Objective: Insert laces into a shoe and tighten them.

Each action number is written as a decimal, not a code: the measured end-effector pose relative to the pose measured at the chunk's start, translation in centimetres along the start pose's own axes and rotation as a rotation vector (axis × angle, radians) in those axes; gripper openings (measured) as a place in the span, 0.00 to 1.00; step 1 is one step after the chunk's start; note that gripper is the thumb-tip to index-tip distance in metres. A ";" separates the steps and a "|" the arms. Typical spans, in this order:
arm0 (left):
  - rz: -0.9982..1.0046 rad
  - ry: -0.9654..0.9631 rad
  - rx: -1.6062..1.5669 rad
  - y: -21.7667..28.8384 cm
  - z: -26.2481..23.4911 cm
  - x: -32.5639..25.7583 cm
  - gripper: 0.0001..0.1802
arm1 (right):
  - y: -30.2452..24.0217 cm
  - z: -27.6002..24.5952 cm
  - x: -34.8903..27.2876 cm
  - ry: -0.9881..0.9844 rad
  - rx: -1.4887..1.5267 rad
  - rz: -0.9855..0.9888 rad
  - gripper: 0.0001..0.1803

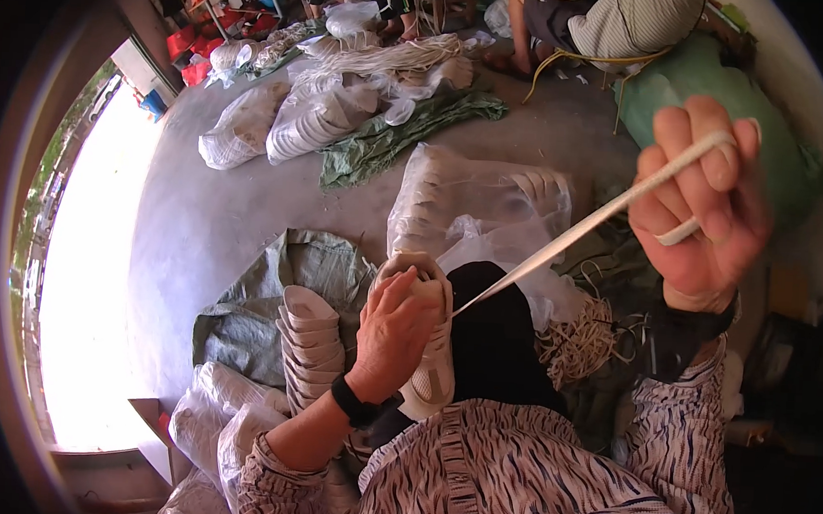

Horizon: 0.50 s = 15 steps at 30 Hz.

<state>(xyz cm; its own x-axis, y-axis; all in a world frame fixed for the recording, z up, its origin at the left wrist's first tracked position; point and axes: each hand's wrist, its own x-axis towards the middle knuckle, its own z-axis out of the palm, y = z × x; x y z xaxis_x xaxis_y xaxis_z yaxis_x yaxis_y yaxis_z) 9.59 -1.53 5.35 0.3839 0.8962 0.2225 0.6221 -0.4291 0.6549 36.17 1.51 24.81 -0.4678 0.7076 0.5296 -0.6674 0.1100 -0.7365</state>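
A cream-coloured shoe rests upright on my lap, its opening away from me. My left hand lies over the upper part of the shoe and grips it, with the fingers reaching to its opening. A flat white shoelace runs taut from the right side of the shoe up to the right. My right hand is raised high and closed on this lace, which is looped around its fingers. The place where the lace enters the shoe is too small to make out.
A stack of beige shoe pieces stands left of my left forearm, beside plastic bags. To the right lies a pile of loose laces. Ahead are a clear bag of shoes and a green sack; a person sits beyond.
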 end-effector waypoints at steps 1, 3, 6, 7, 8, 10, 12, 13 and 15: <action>0.059 -0.040 0.038 -1.1 -1.1 0.4 0.10 | -0.2 -0.4 -0.9 0.101 -0.025 -0.072 0.18; 0.161 -0.168 0.123 -1.8 -3.7 0.3 0.10 | 0.1 -2.1 -2.6 0.149 -0.552 0.046 0.17; 0.187 -0.265 0.123 -2.5 -5.5 1.0 0.13 | 4.6 -6.0 -3.8 0.340 -1.499 0.324 0.06; 0.209 -0.333 0.120 -2.7 -5.7 1.5 0.16 | 6.8 -6.9 -4.6 0.247 -1.913 0.220 0.05; 0.206 -0.330 0.118 -3.0 -6.0 1.8 0.16 | 9.3 -6.2 -4.3 0.238 -1.530 0.216 0.06; 0.170 -0.415 0.036 -2.8 -6.2 2.8 0.19 | 13.2 -4.8 -4.1 0.180 -0.844 0.499 0.08; 0.219 -0.398 0.030 -2.5 -6.5 3.3 0.17 | 17.7 -3.8 -4.4 0.114 -0.910 0.520 0.08; 0.187 -0.396 0.047 -2.9 -6.4 2.9 0.15 | 20.2 -4.0 -4.4 0.013 -0.982 0.418 0.11; 0.198 -0.383 0.109 -2.9 -6.6 2.3 0.12 | 21.7 -2.1 -3.6 -0.114 -1.252 0.504 0.10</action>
<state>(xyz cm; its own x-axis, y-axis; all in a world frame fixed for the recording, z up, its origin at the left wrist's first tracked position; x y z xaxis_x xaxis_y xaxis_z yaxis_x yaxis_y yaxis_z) 4.09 2.52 8.73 0.7152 0.6978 0.0390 0.5716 -0.6161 0.5418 24.57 2.83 6.03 -0.5887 0.8046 0.0774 0.5315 0.4575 -0.7129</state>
